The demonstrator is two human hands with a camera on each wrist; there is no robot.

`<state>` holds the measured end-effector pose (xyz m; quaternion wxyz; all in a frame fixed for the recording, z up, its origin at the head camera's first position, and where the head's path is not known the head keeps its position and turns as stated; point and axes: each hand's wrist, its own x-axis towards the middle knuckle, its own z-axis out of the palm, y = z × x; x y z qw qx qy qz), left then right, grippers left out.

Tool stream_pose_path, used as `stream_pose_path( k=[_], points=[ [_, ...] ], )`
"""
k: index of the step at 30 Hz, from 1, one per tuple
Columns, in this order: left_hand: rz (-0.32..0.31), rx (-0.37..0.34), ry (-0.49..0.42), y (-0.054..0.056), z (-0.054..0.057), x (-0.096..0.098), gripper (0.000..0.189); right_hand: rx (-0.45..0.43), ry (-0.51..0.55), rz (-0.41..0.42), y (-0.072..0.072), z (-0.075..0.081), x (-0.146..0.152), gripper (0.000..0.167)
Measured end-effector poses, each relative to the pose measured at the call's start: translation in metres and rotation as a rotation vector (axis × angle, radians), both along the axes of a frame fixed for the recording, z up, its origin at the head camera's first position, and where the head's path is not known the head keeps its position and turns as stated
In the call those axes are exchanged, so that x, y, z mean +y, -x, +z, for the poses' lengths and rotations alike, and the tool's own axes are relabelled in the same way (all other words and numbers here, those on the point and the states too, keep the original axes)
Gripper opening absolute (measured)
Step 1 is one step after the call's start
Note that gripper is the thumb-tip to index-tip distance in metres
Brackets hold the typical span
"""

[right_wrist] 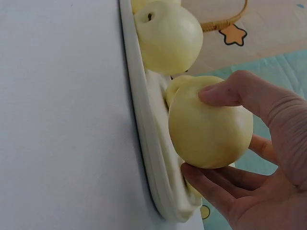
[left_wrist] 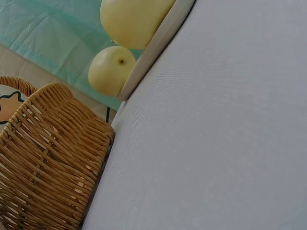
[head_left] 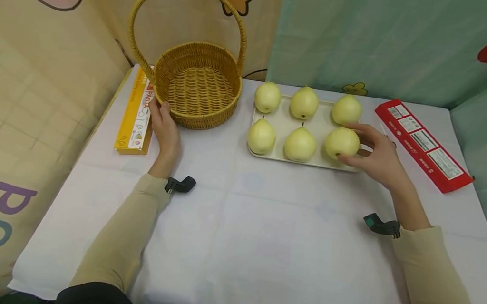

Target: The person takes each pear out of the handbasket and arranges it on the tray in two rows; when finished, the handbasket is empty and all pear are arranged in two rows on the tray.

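Note:
My right hand (head_left: 378, 153) holds a pale yellow-green pear (head_left: 342, 143) at the tray's right front, thumb on one side and fingers on the other. Close up in the right wrist view, this pear (right_wrist: 211, 124) sits between thumb and fingers, over the end of the cream tray (right_wrist: 144, 110). Several more pears, including one at front middle (head_left: 300, 145), rest on the tray in two rows. At the left, a woven basket (head_left: 200, 122) with a tall hoop handle stands empty. My left hand (head_left: 166, 134) touches its near left side, fingers fairly straight; the left wrist view does not show that hand.
A yellow pasta box (head_left: 136, 124) lies left of the basket, close by my left hand. Right of the tray, a red packet (head_left: 424, 145) lies at a slant. White cloth covers the table (head_left: 263, 230), and printed curtains (head_left: 364, 37) hang behind it.

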<state>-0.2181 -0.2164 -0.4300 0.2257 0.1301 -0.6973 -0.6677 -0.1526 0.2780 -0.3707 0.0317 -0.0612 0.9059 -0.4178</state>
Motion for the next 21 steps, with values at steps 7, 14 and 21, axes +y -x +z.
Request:
stream_pose_path(
  k=[7,14,21],
  points=[
    [0.008,-0.003,0.003,0.0,0.001,0.001,0.049,-0.03,-0.055,0.026,-0.005,-0.01,0.018,0.074],
    [0.019,-0.021,0.019,0.001,0.001,0.002,0.049,-0.028,-0.079,0.075,-0.006,-0.007,0.034,0.076],
    [0.016,-0.02,0.039,0.002,0.001,0.002,0.049,-0.036,-0.078,0.126,-0.007,-0.001,0.04,0.078]
  ],
)
